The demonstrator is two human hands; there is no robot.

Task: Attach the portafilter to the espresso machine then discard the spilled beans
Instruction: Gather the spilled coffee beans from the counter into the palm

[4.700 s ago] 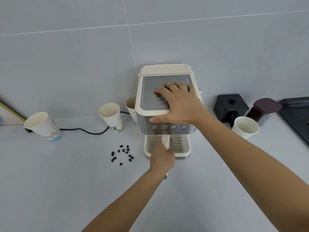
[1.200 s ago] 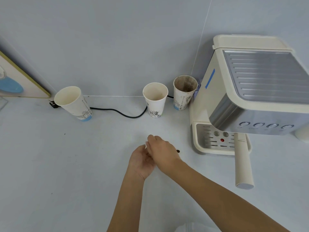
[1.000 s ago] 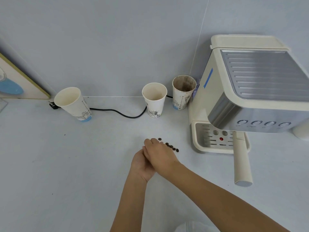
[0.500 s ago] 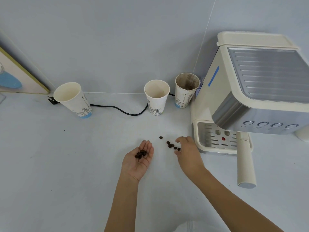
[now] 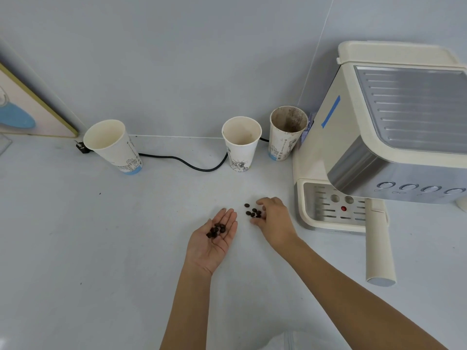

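The cream espresso machine [image 5: 353, 137] stands at the right, and the portafilter's cream handle [image 5: 379, 248] sticks out toward me from under its front. My left hand [image 5: 212, 241] lies palm up on the counter with several dark coffee beans [image 5: 216, 229] cupped in it. A few more spilled beans [image 5: 251, 212] lie on the white counter just right of that palm. My right hand [image 5: 274, 218] rests over them, fingers curled down and touching the beans nearest the machine.
Three paper cups stand along the back wall: one at the left [image 5: 113, 146], one in the middle [image 5: 241, 142], a coffee-stained one [image 5: 286, 132] beside the machine. A black power cord [image 5: 182, 161] runs between them. A framed picture [image 5: 25, 107] leans at the far left.
My hands were pressed together a second ago; they have separated. The left palm now lies open with beans in it, and the right hand has reached right to the beans on the counter.
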